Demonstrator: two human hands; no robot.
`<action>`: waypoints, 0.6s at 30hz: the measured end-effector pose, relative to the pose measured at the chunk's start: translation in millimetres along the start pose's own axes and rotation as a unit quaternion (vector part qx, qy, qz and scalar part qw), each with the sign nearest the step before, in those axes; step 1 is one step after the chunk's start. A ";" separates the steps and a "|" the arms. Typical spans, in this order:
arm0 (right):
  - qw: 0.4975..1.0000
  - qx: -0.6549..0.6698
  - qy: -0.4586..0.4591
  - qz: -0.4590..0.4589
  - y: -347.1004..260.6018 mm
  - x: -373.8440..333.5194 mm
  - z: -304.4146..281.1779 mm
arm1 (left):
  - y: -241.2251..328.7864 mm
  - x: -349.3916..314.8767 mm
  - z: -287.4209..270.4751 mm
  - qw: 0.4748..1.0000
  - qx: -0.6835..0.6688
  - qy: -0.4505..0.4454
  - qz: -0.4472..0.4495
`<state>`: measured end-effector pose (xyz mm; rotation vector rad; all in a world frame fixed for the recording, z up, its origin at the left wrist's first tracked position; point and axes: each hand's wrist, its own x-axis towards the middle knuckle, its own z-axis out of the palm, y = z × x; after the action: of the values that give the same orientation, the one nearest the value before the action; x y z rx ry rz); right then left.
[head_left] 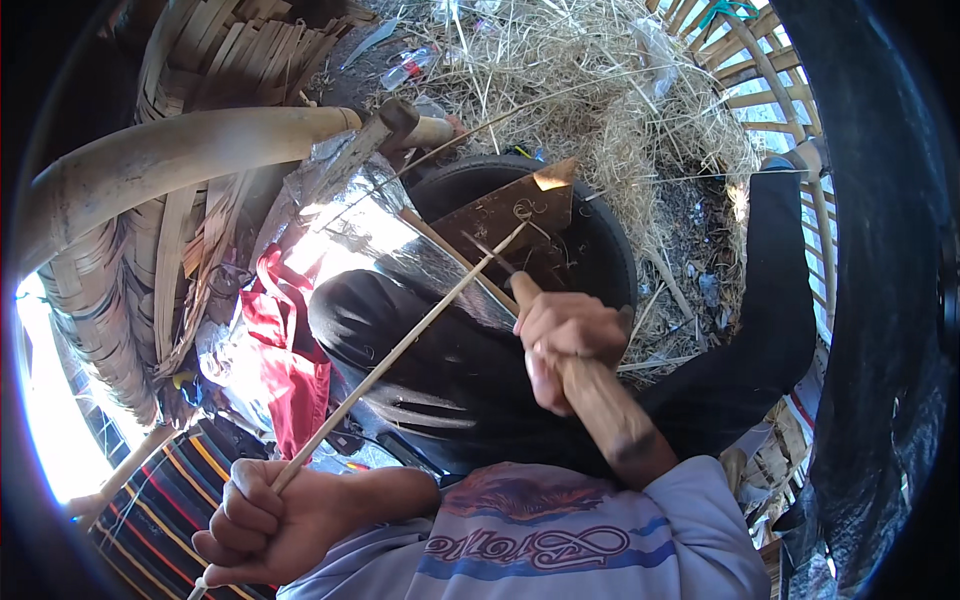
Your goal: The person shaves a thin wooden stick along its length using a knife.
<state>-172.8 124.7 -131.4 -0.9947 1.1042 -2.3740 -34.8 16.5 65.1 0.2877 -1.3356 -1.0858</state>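
Note:
My left hand (265, 525) is closed around the near end of a long, thin bamboo stick (390, 358), which slants up and to the right across my dark-trousered leg. In my right hand (575, 345) is a knife (522, 287) with a light wooden handle. Its narrow blade meets or crosses the stick close to the far tip; whether it is cutting in I cannot tell. Curled shavings (530, 212) hang about that tip. Beneath lies a brown flat sheet (480, 222), resting in a round black rubber-like tub (622, 245).
A thick bamboo pole (200, 142) and woven bamboo strips (215, 60) stand at the left. Straw (610, 120) and a plastic bottle (408, 68) lie beyond. Red cloth (285, 350) hangs beside my knee. Black sheeting (870, 300) and a slatted bamboo wall (765, 95) border the right.

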 end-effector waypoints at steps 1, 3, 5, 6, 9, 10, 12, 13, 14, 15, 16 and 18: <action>1.000 0.007 -0.017 -0.004 -1.5 -1.4 2.8 | 1.2 0.0 -0.4 1.000 0.002 0.003 0.000; 0.999 -0.048 -0.010 -0.002 11.5 -14.1 1.0 | 0.9 -0.5 -0.3 1.000 0.002 0.001 -0.003; 0.985 -0.166 -0.032 0.027 51.9 -42.5 -21.1 | -1.8 2.6 8.1 1.000 -0.012 -0.003 -0.002; 0.977 -0.205 -0.045 0.025 59.8 -39.4 -20.8 | -1.3 3.0 7.5 1.000 -0.012 -0.007 -0.006; 0.978 -0.201 -0.016 0.053 51.9 -37.9 -31.0 | -7.1 -2.0 1.1 1.000 -0.018 -0.012 -0.014; 0.978 -0.199 -0.016 0.057 39.3 -27.1 -24.7 | -5.6 -2.5 -0.4 1.000 -0.017 -0.015 -0.017; 0.999 -0.036 -0.004 0.020 9.8 -4.3 -8.3 | 3.0 4.6 1.1 1.000 0.001 -0.007 -0.003; 0.999 -0.033 -0.012 0.030 3.4 -3.4 -9.6 | 0.7 2.8 0.5 1.000 0.005 0.005 0.006; 0.999 -0.038 -0.014 0.031 9.4 -9.3 -16.6 | -2.0 0.5 0.2 1.000 0.001 0.008 0.004; 0.998 -0.042 -0.005 0.053 21.9 -15.2 -23.1 | -2.1 2.8 3.0 1.000 0.005 0.004 0.002; 0.997 -0.027 0.024 0.067 33.1 -21.4 -28.8 | -1.9 4.9 6.6 1.000 0.008 -0.001 0.001; 0.992 0.011 0.081 0.099 55.0 -25.6 -30.9 | -2.3 2.8 3.5 1.000 0.001 -0.010 -0.005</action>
<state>-176.5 120.1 -199.2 -0.6607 1.1720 -2.3303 -39.4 14.6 66.1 0.2861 -1.3553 -1.0987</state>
